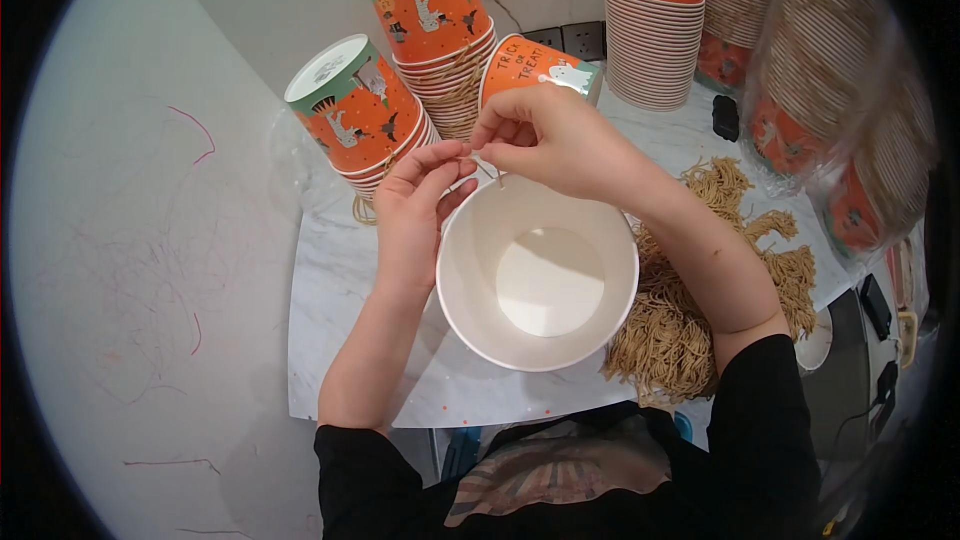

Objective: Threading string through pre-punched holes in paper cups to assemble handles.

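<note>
A white-lined paper bucket (pixel 462 285) stands in front of me with its mouth facing up. At its far rim, a thin tan cord (pixel 499 178) passes near the edge. My left hand (pixel 412 202) pinches the cord between thumb and fingertips, its lower fingers beside the bucket's left side. My right hand (pixel 560 140) reaches over the far right rim, its thumb and forefinger closed on the cord close to the left fingertips. The cord's ends are partly hidden by my fingers.
Behind stand stacks of orange buckets (pixel 360 125), some with cords hanging; another orange bucket (pixel 520 65) is partly hidden by my right hand. Tan cord bundles (pixel 665 340) are heaped at right. Plastic-wrapped bucket stacks (pixel 800 60) fill the far right. A white wall (pixel 150 240) borders the left.
</note>
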A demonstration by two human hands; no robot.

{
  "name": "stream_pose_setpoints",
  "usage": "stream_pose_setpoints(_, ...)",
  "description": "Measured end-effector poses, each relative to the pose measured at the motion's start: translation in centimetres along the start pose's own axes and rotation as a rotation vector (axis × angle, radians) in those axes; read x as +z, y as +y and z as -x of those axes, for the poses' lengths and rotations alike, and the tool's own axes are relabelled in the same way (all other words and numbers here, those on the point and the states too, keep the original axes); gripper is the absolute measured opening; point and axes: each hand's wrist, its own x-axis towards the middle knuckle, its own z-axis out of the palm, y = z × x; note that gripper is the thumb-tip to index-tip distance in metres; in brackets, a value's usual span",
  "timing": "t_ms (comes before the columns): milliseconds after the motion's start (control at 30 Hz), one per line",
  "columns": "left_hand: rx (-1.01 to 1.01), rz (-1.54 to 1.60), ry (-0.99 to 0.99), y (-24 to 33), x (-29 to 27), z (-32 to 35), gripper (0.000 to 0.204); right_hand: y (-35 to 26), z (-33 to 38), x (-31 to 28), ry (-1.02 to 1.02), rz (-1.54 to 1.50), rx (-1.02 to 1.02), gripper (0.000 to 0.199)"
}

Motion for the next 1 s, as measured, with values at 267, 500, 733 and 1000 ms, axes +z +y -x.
stream_pose_setpoints(267, 0.375, -0.328, -0.047, 0.3, -0.4, -0.3, 0.016, 0.2, 0.1, 0.2, 0.046, 0.156, -0.023, 0.009)
stream_pose_setpoints(500, 0.458, -0.599, -0.043, 0.7, -1.3, -0.4, 0.016, 1.0, -0.2, 0.8, 0.066, 0.187, 0.002, 0.009)
stream_pose_setpoints(733, 0.770, -1.118, -0.039, 2.3, -1.7, -0.4, 0.014, 1.2, -0.1, 1.5, 0.047, 0.155, -0.017, 0.014)
stream_pose_setpoints(1000, 0.436, -0.971, -0.243, 3.6, -2.5, -0.1, 0.008, 0.2, 0.5, 1.6, -0.099, 0.151, 0.027, 0.014)
